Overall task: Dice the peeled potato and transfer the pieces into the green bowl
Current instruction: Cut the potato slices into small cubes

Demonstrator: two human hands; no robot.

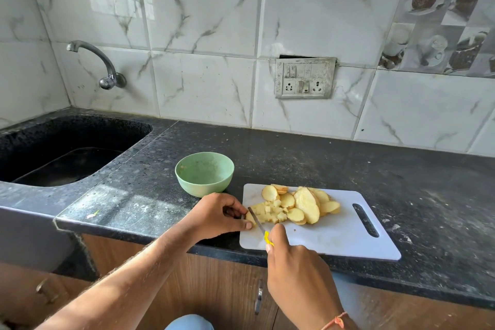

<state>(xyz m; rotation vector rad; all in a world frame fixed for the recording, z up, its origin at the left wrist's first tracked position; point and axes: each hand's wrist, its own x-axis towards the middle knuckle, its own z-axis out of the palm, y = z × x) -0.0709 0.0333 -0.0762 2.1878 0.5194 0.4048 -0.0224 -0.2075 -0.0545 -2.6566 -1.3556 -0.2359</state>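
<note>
- Head view: the white cutting board (334, 233) lies on the dark speckled counter (348, 158) in the lower middle of the frame.
- The left hand (222, 213), fingers curled, pinches a potato piece (250, 218) at the board's left edge.
- The right hand (297, 273) is clamped around the yellow handle of a knife (258, 221), whose blade slants up-left and touches that held piece.
- Just right of the blade sits a heap of diced potato cubes (270, 213); beyond it, round potato slices (305, 202) overlap near the board's upper edge.
- The green bowl (204, 173) stands on the counter just beside the board's upper-left corner.
- A sink (67, 147) and tap (104, 67) occupy the left of the frame.
</note>
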